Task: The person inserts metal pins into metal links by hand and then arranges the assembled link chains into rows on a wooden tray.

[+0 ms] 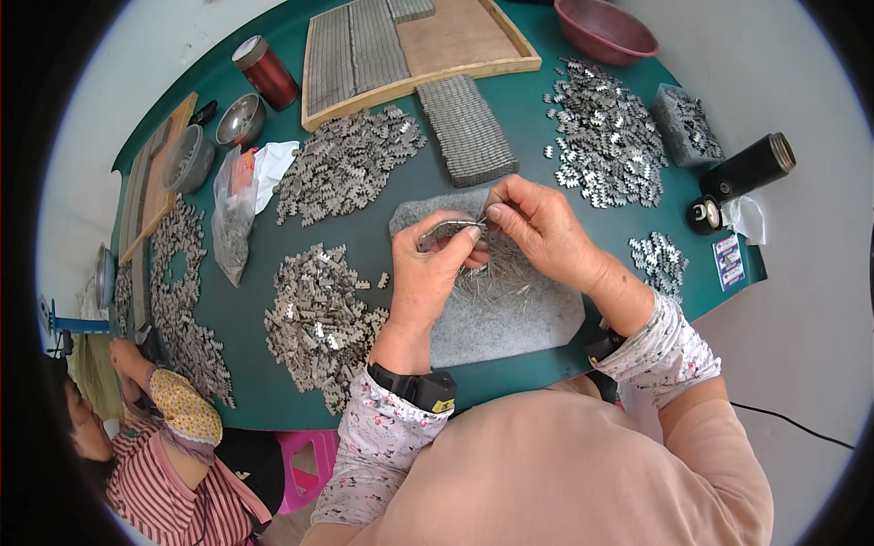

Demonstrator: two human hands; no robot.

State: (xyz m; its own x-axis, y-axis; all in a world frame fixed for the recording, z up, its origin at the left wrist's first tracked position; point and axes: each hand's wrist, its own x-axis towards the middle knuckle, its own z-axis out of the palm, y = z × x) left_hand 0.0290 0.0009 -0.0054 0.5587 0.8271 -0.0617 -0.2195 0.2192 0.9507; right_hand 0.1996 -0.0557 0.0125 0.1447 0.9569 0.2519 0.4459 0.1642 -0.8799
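Note:
My left hand (428, 273) is closed around a short curved strip of small metal links (442, 230), held above a grey felt mat (510, 329). The fingertips of my right hand (542, 227) are pinched together at the strip's end. What they grip is too small to make out. Below both hands a heap of thin metal pins (496, 284) lies on the mat. Loose toothed metal pieces (323, 314) are piled left of my left hand. A block of joined metal strips (466, 132) lies just beyond the mat.
More metal pieces form piles at far left (350, 164) and far right (608, 136). A wooden tray (464, 41) partly filled with strips lies at the back. A black flask (748, 168) stands right; a red canister (266, 73) stands left. A co-worker (177, 464) sits at left.

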